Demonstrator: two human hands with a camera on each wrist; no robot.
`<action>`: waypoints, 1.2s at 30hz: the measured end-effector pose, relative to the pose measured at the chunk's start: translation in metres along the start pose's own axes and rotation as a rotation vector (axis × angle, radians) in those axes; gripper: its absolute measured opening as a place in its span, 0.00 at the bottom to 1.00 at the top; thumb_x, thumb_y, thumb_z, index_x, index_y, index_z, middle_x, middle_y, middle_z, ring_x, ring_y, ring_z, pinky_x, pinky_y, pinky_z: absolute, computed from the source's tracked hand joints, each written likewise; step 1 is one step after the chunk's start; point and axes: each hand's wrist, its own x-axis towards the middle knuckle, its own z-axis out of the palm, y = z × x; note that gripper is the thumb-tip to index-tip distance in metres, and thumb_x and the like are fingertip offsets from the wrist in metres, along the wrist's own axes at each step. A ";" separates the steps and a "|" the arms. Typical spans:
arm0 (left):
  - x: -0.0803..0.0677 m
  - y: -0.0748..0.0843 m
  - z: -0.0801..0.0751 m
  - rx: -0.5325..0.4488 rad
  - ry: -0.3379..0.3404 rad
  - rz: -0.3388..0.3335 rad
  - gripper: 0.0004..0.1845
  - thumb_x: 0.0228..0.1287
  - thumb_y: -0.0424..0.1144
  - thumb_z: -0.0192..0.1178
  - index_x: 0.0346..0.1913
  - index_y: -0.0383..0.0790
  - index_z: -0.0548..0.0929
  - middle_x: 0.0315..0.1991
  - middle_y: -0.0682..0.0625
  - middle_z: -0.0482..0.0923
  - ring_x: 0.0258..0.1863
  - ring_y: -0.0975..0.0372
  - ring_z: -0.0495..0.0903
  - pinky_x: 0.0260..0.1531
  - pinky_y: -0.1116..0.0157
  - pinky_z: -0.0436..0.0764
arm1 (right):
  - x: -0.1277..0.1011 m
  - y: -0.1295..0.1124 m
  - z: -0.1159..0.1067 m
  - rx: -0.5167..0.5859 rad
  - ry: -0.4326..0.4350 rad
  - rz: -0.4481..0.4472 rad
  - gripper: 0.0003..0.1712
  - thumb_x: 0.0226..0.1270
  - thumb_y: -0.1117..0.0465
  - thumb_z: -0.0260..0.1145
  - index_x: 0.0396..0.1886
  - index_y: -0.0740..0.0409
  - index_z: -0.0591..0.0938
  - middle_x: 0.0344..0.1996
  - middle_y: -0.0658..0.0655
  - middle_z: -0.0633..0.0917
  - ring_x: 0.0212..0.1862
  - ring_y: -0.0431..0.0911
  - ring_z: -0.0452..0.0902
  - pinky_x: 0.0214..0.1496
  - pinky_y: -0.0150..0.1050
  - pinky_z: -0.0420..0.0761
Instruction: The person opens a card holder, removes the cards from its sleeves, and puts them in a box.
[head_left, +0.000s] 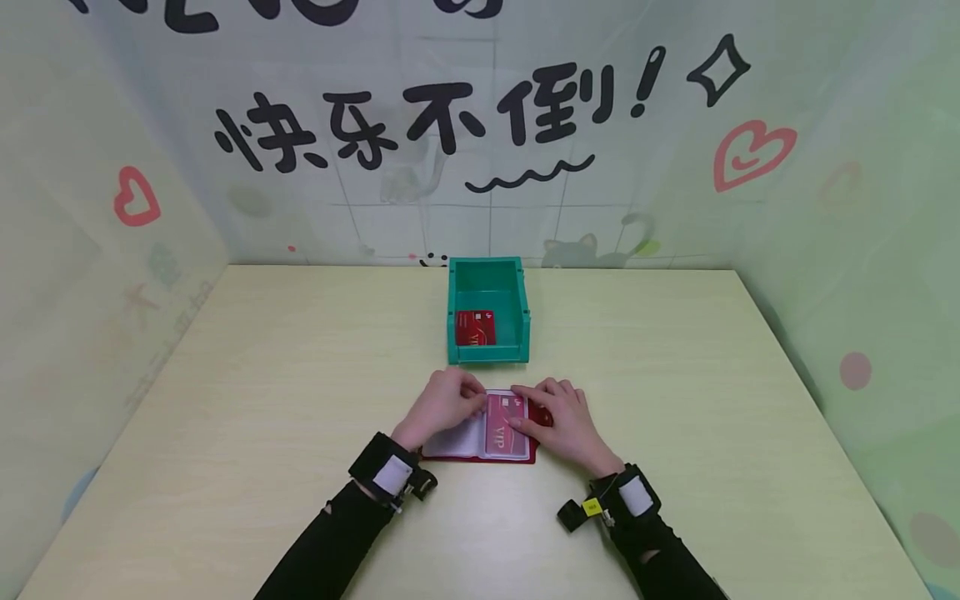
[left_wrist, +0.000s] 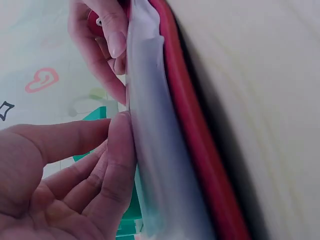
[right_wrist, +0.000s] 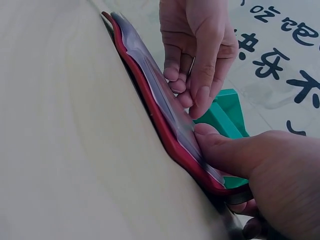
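A red card holder (head_left: 480, 459) lies spread on the table, with clear plastic sleeves (left_wrist: 155, 130) inside. Its right-hand sleeve contains a red VIP card (head_left: 501, 433). My left hand (head_left: 450, 404) has thumb and forefinger pinched together at the upper edge of the sleeve, beside the card. On the other side, my right hand (head_left: 564, 419) grips the holder's right edge. Its thumb (right_wrist: 220, 145) presses on the sleeve over the card, while the other fingers reach around the cover and are partly hidden.
Just beyond the hands stands a teal bin (head_left: 489, 355) holding another red VIP card (head_left: 476, 330). The pale wooden table (head_left: 247, 417) meets a printed cloth backdrop (head_left: 300, 217) at the back and sides.
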 end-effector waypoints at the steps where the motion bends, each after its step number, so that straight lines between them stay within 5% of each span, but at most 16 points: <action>1: 0.001 -0.001 0.000 -0.023 -0.011 -0.013 0.09 0.66 0.35 0.66 0.44 0.33 0.88 0.29 0.46 0.87 0.24 0.63 0.82 0.32 0.67 0.83 | 0.000 0.000 0.000 0.001 0.000 0.002 0.31 0.62 0.46 0.73 0.65 0.47 0.81 0.41 0.52 0.78 0.49 0.46 0.67 0.52 0.46 0.64; 15: 0.007 -0.005 -0.005 -0.195 -0.116 -0.093 0.08 0.68 0.34 0.64 0.40 0.30 0.88 0.29 0.44 0.88 0.21 0.64 0.84 0.30 0.67 0.86 | -0.001 -0.004 -0.002 -0.006 0.008 0.015 0.31 0.61 0.47 0.74 0.64 0.47 0.81 0.40 0.53 0.77 0.49 0.48 0.67 0.52 0.46 0.63; 36: 0.007 0.001 -0.006 -0.098 -0.154 -0.135 0.13 0.70 0.38 0.63 0.28 0.34 0.86 0.19 0.49 0.81 0.17 0.64 0.78 0.21 0.72 0.80 | -0.001 -0.006 -0.001 -0.015 0.018 0.011 0.33 0.59 0.44 0.75 0.63 0.46 0.82 0.39 0.52 0.76 0.48 0.47 0.66 0.51 0.45 0.61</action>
